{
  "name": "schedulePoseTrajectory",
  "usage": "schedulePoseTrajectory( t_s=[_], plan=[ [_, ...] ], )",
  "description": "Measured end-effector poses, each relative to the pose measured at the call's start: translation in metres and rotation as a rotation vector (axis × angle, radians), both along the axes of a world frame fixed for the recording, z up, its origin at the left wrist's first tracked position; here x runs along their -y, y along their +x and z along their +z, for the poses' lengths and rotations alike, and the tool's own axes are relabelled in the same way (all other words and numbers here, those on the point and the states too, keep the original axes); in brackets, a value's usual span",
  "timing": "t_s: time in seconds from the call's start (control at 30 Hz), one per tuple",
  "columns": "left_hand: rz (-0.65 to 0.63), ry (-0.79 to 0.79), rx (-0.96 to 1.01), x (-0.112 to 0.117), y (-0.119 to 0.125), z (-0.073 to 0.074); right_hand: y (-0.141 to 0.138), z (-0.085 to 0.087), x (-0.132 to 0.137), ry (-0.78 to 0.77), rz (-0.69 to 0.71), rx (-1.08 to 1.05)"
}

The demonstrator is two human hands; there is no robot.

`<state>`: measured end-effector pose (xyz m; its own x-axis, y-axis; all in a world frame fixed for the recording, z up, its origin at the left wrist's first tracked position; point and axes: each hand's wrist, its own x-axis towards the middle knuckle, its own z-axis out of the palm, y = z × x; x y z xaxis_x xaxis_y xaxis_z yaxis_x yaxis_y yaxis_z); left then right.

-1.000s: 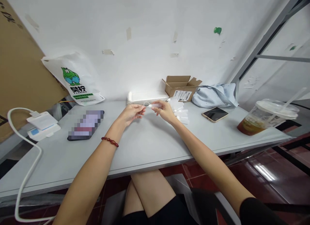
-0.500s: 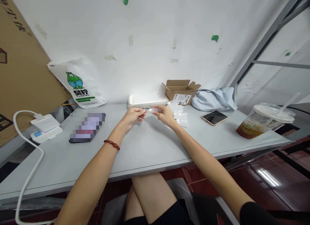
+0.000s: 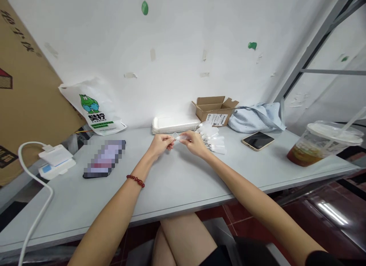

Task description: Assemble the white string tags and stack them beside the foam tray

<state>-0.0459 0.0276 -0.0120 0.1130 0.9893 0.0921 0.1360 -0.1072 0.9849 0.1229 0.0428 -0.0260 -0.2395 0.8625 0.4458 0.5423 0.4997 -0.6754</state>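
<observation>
Over the middle of the table, my left hand has its fingertips pinched on a thin white loop. My right hand grips the small translucent white tag that this loop comes from; my fingers cover most of it. The two hands are a short gap apart, joined by the loop. Right beside my right hand lies a pile of similar translucent white tags, fanned out with their loops. Behind the hands rests a stack of flat white trays or boxes.
An open cardboard box and a light blue cloth bag stand by the wall. At right are a phone and an iced drink cup. At left lie a blurred-out phone, a white charger and a plastic bag.
The whole view has shifted slightly, so the table sits a little lower. Both hands keep their hold on the loop and tag, with only slight finger movement.
</observation>
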Motion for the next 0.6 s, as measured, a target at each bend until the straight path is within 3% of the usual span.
schedulePoseTrajectory(
  t_s=[0.37, 0.6],
  plan=[
    [0.009, -0.13, 0.121, -0.0032, -0.0023, -0.0011, -0.0048, 0.0004, 0.003, 0.038, 0.028, 0.004],
    [0.045, -0.164, 0.143, -0.0087, -0.0081, -0.0046, -0.0067, 0.001, 0.0019, -0.004, -0.026, 0.003]
  ],
)
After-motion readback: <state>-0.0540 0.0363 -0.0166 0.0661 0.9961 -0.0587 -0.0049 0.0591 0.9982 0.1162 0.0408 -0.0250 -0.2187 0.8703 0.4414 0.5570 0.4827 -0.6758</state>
